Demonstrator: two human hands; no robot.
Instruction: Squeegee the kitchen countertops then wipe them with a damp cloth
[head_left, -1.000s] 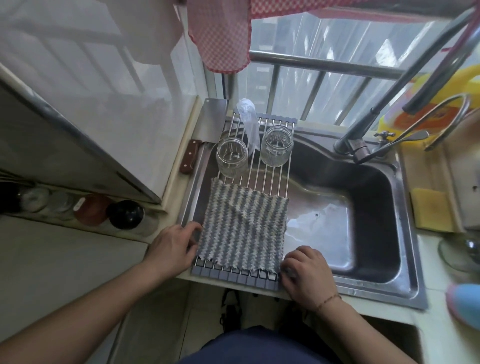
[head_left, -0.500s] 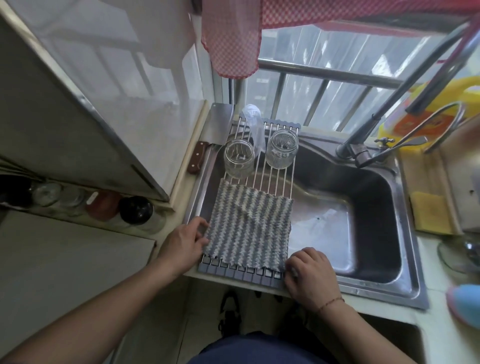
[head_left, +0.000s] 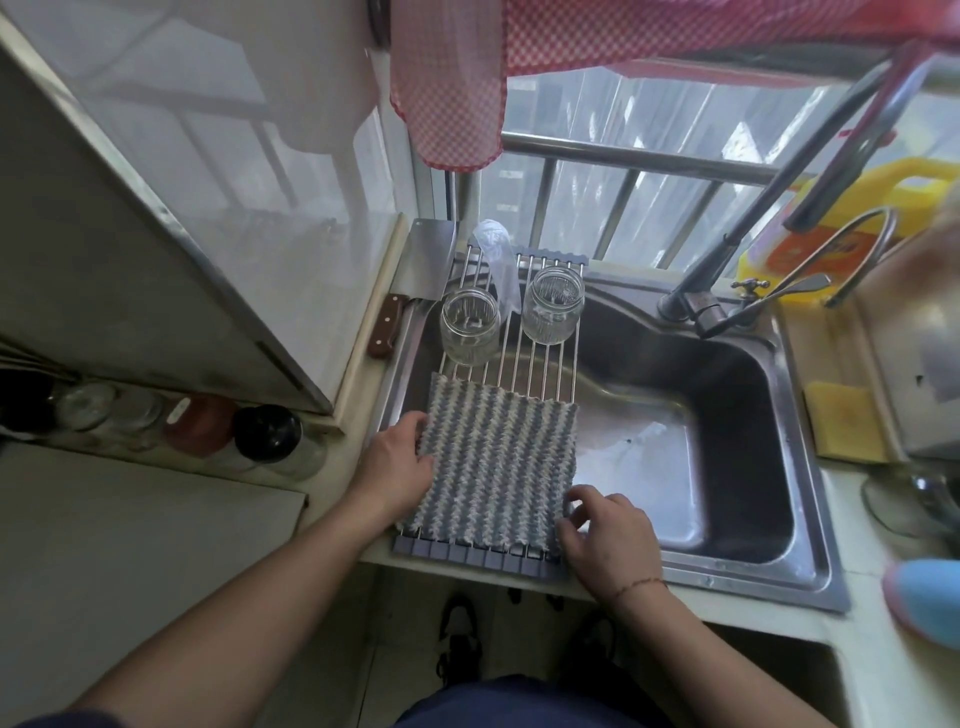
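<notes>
Hands' grip: left hand pinching ribbed woven cloth; right hand loosely spread at corner

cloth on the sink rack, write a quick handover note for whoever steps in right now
Left hand: grips the left edge of the striped cloth.
Right hand: fingers curled at the cloth's near right corner; a firm grip cannot be told.
The cloth lies flat on the roll-up rack over the sink, with two glass jars behind it.
Done: cloth spread out on the rack.
Left: no squeegee in view; no countertop wiping under way.
</notes>
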